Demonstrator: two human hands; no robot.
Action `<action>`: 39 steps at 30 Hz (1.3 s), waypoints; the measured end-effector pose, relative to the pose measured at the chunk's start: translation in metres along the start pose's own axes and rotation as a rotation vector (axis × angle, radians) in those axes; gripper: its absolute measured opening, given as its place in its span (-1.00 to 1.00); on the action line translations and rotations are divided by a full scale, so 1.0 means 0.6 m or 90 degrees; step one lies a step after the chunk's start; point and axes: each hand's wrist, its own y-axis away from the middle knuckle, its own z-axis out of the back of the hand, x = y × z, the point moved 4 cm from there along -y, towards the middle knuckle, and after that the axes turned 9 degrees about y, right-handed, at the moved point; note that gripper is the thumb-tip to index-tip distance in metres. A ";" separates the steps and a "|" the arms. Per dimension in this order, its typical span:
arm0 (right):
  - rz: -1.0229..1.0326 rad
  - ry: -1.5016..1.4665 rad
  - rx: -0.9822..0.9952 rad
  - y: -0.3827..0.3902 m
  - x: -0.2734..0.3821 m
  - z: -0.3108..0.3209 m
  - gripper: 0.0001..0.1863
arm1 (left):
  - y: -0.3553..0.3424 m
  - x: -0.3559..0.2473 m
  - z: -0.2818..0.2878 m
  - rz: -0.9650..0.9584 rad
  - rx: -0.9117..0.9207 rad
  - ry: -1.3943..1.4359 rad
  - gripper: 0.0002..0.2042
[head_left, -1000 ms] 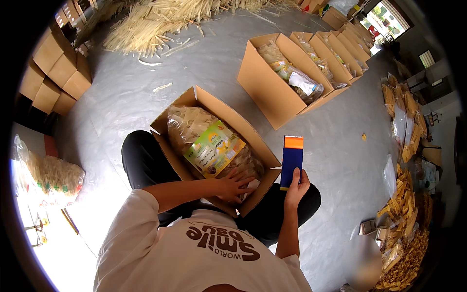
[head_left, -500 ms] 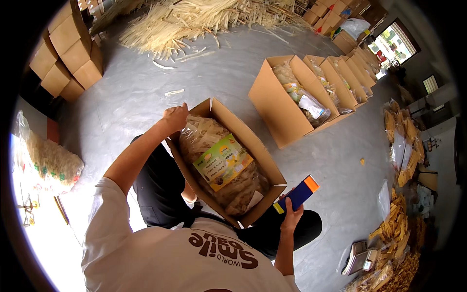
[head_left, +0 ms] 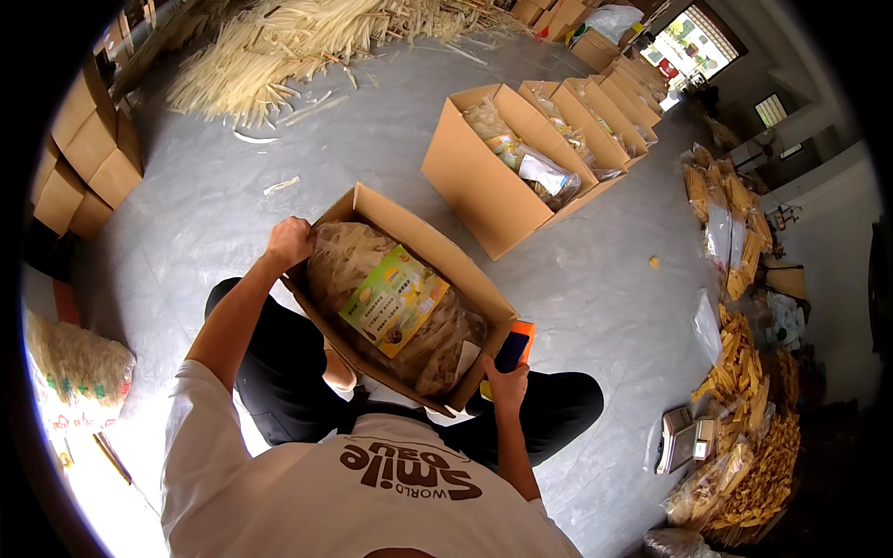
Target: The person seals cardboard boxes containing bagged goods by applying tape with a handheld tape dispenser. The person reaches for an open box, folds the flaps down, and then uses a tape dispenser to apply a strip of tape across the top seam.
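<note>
An open cardboard box (head_left: 470,279) lies between my crossed legs, holding a clear bag (head_left: 346,249) of pale brown flat strips with a green-and-yellow label (head_left: 391,299). My left hand (head_left: 288,240) grips the box's upper-left edge, fingers curled over it. At the lower-right corner of the box, my right hand (head_left: 505,381) is closed around a flat blue-and-orange rectangular object (head_left: 517,349), held against the cardboard. Some of that hand's fingers are hidden behind the object and box.
A row of open boxes (head_left: 474,186) with bags stands ahead-right. Loose strips (head_left: 251,46) are heaped at the back. Stacked cartons (head_left: 98,139) are left, a bagged bundle (head_left: 79,363) lower left. Yellow-brown piles (head_left: 744,437) and a small scale-like device (head_left: 677,442) lie right.
My left hand went from the bag inside the box to its upper-left edge and now grips there. My right hand brought the blue-and-orange object in against the box's corner, changing its angle.
</note>
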 end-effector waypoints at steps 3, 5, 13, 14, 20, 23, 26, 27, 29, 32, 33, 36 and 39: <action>-0.015 -0.015 0.024 -0.039 -0.006 -0.002 -0.18 | 0.019 0.018 0.019 0.017 -0.010 -0.002 -0.77; 0.013 -0.043 0.004 -0.052 -0.006 -0.001 -0.21 | 0.027 0.018 0.046 0.001 -0.040 -0.001 -0.77; 0.153 -0.262 -0.023 -0.006 0.076 0.161 -0.43 | 0.101 -0.053 0.220 0.029 -0.095 -0.051 -0.78; 0.135 -0.306 -0.005 -0.009 0.079 0.153 -0.43 | 0.105 -0.058 0.222 0.053 -0.097 -0.050 -0.78; 0.024 -0.194 0.061 -0.084 0.022 -0.084 -0.39 | 0.023 0.058 0.028 0.137 0.079 -0.029 -0.75; 0.009 -0.192 0.052 -0.077 0.008 -0.068 -0.36 | 0.027 0.032 0.059 0.068 -0.006 -0.033 -0.78; 0.006 -0.286 0.083 -0.042 0.052 -0.005 -0.45 | 0.032 0.011 0.130 0.023 -0.055 -0.034 -0.82; 0.019 -0.345 0.092 -0.025 0.068 0.024 -0.47 | 0.042 0.001 0.157 0.012 -0.083 -0.035 -0.82; 0.069 -0.417 0.079 -0.001 0.081 0.089 -0.53 | 0.058 -0.035 0.201 0.000 -0.101 -0.025 -0.81; 0.066 -0.477 0.069 0.042 0.109 0.146 -0.47 | 0.080 -0.050 0.235 0.008 -0.104 -0.022 -0.81; 0.063 -0.497 0.059 0.048 0.115 0.148 -0.47 | 0.077 -0.052 0.229 -0.014 -0.119 -0.021 -0.80; 0.018 -0.453 0.086 0.011 0.080 0.070 -0.31 | 0.034 -0.014 0.133 -0.030 -0.098 -0.027 -0.78; -0.100 -0.433 0.168 -0.016 0.026 -0.050 -0.47 | 0.027 0.045 0.031 0.045 0.040 -0.052 -0.78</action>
